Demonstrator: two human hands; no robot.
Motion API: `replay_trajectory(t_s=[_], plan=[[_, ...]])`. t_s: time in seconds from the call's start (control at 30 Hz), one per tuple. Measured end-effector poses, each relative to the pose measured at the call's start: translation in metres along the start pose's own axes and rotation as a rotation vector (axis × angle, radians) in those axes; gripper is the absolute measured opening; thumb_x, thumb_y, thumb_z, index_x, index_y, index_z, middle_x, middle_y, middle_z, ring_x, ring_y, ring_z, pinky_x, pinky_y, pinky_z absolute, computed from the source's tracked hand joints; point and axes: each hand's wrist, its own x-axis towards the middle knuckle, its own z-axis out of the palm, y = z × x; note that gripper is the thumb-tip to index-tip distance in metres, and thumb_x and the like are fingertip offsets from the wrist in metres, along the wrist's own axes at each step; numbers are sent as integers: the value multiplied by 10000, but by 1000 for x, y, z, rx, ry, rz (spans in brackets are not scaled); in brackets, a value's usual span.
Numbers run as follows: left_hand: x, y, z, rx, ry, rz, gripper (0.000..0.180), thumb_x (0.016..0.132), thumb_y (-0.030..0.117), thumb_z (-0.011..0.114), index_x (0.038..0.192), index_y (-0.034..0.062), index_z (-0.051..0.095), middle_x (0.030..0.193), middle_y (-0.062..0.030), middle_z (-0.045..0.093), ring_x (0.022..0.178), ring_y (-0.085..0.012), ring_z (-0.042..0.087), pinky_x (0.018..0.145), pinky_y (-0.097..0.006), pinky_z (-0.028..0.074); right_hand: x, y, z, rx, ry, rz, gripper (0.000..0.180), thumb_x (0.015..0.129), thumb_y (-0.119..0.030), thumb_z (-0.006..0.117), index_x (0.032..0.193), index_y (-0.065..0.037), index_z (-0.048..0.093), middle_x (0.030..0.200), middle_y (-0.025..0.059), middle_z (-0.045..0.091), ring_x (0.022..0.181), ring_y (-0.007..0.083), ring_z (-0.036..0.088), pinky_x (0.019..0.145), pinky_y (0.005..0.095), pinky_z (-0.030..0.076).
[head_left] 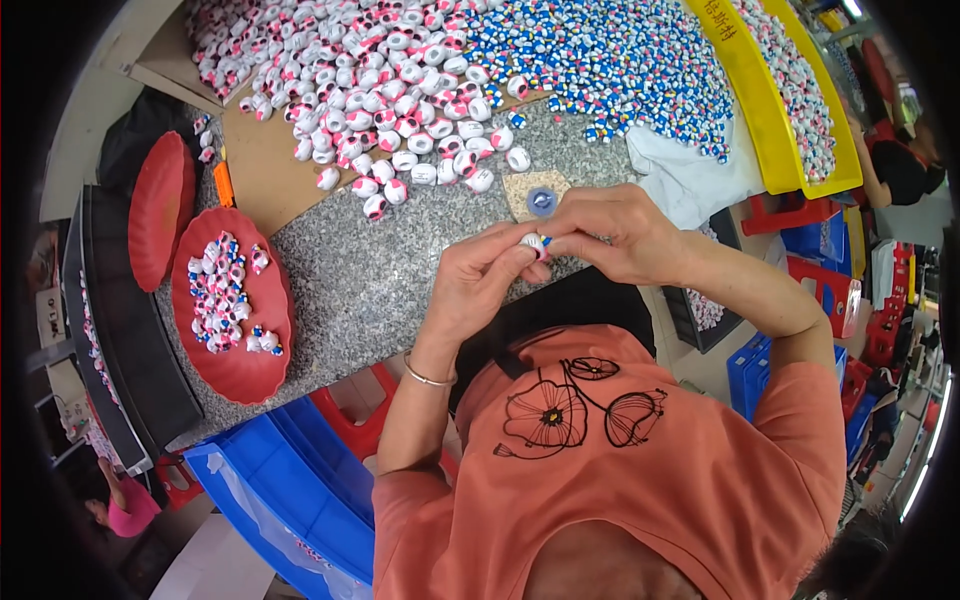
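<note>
Speckled granite worktop (pixel 370 270), both hands' (pixel 480 275) (pixel 610 232) grip pinched shut around one small rounded white plastic piece (pixel 534 241).

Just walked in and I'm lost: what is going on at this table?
A person in an orange shirt holds one small white piece between the fingertips of both hands, left hand and right hand, above a speckled grey table. Heaps of white-and-pink pieces and white-and-blue pieces lie ahead. A red tray at the left holds some more.
</note>
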Motion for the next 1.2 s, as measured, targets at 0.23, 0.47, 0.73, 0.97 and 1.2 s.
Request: replay_trajectory(t_s=[0.23,0.47,0.73,0.97,1.2], plan=[[-7,2,7,-180,9,-94,262,975,92,512,1178,-20,635,945,-90,653,739,-102,636,638,-219,520,-1,-6,19,53,38,16,97,834,-24,672,931,-16,672,755,94,633,679,227,631,604,329,475],[-45,40,-45,62,350,-4,246,933,7,496,1143,-45,615,965,-101,632,822,-148,638,739,-270,520,14,36,-39,-503,80,-42,231,855,-50,623,1083,-63,664,1051,120,657,987,299,628,848,374,507],[-116,98,-140,1406,878,153,276,922,11,529,1183,30,621,1045,-146,599,926,-274,593,809,-355,471,28,76,-55,-928,-275,-230,311,682,20,580,992,-11,601,904,99,572,919,254,565,772,336,494],[-24,74,-70,1593,715,486,241,786,4,676,1022,48,670,1034,-144,598,949,-343,565,809,-410,467,2,65,-41,-659,53,-194,238,734,15,602,969,-8,629,879,125,586,832,298,596,706,383,497],[63,56,6,1088,113,490,159,773,-16,659,925,31,657,975,-115,629,868,-276,605,726,-375,491,-36,67,-31,-562,59,10,260,755,-15,612,1011,-33,654,906,122,603,799,300,621,685,390,519]])
